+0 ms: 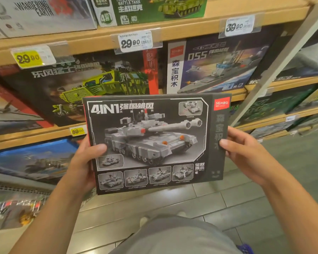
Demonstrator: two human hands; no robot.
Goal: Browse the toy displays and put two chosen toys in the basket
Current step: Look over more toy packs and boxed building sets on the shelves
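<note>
Before the wooden shelves (103,43), a person holds a dark tank box (154,142) up with both hands, its printed front facing the camera. It shows a grey brick-built tank, the words "4IN1" at top left and a red "SEMBO" badge at top right, with a row of small pictures along the bottom. The left hand (84,162) grips the box's left edge, thumb curled over the front and fingers hidden behind. The right hand (244,154) grips the right edge the same way, thumb pressed on the front near the side strip. The box is tilted slightly, clear of the shelves and held over the tiled floor (237,204).

Behind it, on the shelf, stand a green truck box (92,85) and, to its right, a warship box (218,66) marked "055". A green box (154,8) reading "Battle Tank" sits on the shelf above. Price tags hang on the shelf edges: a yellow tag (28,57) and a white tag (136,42) both read 29.90. No basket can be made out in this view.
</note>
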